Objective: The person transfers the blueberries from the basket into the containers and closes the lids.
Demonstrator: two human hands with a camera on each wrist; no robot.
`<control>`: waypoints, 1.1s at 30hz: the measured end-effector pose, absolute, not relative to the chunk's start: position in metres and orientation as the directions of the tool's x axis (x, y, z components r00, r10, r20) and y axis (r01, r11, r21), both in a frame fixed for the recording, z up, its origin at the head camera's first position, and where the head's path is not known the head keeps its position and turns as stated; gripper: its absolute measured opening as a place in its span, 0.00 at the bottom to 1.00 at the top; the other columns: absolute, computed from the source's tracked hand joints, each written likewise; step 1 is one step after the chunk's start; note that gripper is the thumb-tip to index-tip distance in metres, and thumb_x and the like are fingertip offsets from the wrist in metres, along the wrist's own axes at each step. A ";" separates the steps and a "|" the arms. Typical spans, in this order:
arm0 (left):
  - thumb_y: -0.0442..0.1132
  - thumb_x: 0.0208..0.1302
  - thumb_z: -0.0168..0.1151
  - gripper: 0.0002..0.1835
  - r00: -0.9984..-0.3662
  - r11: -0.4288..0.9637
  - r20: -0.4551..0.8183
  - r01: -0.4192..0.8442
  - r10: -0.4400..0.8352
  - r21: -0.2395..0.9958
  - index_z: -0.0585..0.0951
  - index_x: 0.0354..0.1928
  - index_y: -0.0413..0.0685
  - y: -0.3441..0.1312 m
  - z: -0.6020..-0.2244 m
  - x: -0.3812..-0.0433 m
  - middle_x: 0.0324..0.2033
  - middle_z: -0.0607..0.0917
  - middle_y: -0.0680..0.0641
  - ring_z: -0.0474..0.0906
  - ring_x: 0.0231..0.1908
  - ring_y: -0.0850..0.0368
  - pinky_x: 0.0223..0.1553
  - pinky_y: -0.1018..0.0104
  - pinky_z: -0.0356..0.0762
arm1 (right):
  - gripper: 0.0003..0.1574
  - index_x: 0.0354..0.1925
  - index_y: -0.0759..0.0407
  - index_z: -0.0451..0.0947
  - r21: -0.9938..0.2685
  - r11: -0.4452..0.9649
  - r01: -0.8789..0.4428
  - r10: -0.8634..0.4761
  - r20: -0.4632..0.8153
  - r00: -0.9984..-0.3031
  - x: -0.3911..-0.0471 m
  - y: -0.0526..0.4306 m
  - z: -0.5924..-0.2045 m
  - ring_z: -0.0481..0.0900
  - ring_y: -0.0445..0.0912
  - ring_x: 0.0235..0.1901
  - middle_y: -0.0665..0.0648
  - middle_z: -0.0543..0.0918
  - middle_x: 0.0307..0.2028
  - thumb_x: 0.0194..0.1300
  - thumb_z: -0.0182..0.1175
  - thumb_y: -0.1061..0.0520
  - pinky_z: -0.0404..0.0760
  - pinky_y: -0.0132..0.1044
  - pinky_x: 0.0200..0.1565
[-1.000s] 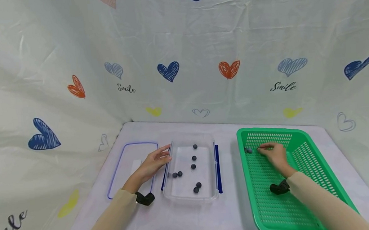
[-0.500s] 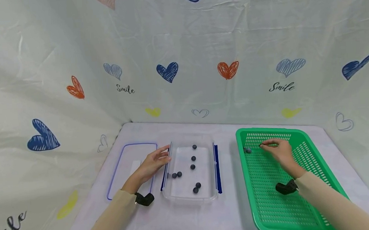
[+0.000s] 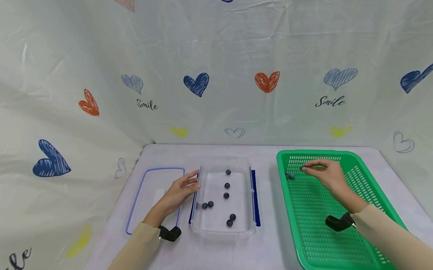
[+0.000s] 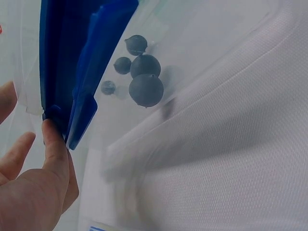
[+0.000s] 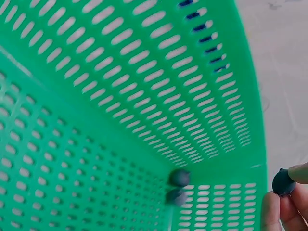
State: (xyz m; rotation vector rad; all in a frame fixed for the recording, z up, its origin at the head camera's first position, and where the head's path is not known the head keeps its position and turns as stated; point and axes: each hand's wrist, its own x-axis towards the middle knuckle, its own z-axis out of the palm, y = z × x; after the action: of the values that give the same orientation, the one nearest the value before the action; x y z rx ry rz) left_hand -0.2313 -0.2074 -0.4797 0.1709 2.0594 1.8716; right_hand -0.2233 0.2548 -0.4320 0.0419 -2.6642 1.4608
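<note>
My right hand (image 3: pixel 328 177) pinches a blueberry (image 5: pixel 283 183) between thumb and fingertips, above the far left part of the green basket (image 3: pixel 293 226). Two more blueberries (image 5: pixel 179 187) lie together in the basket's far left corner. Over at the left side of the clear plastic box (image 3: pixel 224 235), my left hand (image 3: pixel 176 195) has its fingers extended, and a fingertip touches the blue side latch (image 4: pixel 65 62). Inside the box several dark blueberries (image 3: pixel 227 195) lie scattered on the floor; the left wrist view shows a cluster of blueberries (image 4: pixel 146 89) through the clear wall.
A clear lid with a blue rim (image 3: pixel 135 203) lies flat left of the box, partly behind the left arm. Another blue latch (image 3: pixel 256 199) sticks out along the box's right side. A strip of white tablecloth (image 3: pixel 274 232) separates box and basket.
My right hand has lifted off the basket floor with a blueberry in its fingertips, shifting right and then slightly left. The left hand and the box stay put.
</note>
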 end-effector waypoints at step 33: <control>0.39 0.64 0.58 0.35 -0.910 0.102 -0.199 -0.173 0.364 0.980 0.56 0.70 0.49 -0.207 -0.469 -0.228 0.65 0.57 0.35 0.53 0.65 0.43 0.63 0.49 0.53 | 0.24 0.43 0.67 0.78 -0.951 0.298 -0.086 -0.150 0.042 -0.988 -0.211 0.193 -0.401 0.81 0.44 0.40 0.61 0.80 0.44 0.54 0.67 0.52 0.77 0.43 0.45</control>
State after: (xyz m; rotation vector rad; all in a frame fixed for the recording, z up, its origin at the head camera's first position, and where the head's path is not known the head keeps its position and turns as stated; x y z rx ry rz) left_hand -0.2279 -0.2070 -0.4688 0.1865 1.9963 1.8621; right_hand -0.2111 0.1930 -0.4010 0.2338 -2.5741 1.8804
